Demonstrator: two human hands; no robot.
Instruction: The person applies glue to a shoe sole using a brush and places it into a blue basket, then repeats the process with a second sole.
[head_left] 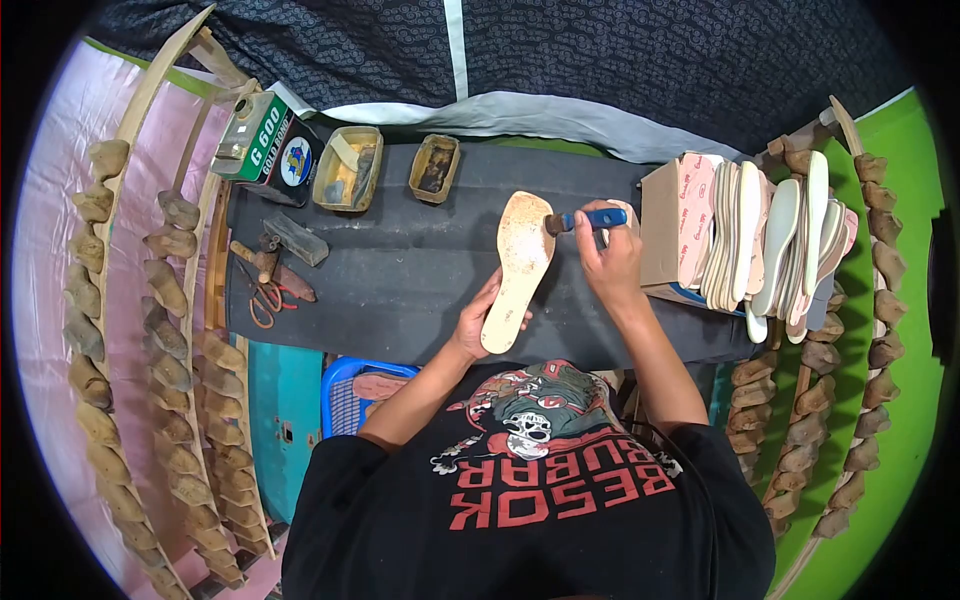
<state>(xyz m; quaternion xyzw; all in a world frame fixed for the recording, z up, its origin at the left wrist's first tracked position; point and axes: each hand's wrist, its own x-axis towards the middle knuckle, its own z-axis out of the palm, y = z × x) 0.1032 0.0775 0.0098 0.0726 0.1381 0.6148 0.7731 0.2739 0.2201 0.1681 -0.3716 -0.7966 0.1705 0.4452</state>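
My left hand is closed around the heel half of a cream shoe insole, held up over the dark table with its toe end pointing away from me. Brownish, glossy patches cover the wide forefoot part. In my right hand is a brush with a blue handle, gripped between thumb and fingers. Its bristle end sits right at the insole's right edge. Just behind the right hand, another pinkish insole shows in part.
A carton stands at the right, beside many stacked insoles. Along the back left are a glue can and two grimy tubs. A hammer, scissors and a dark block lie left. Shoe-last racks flank the table.
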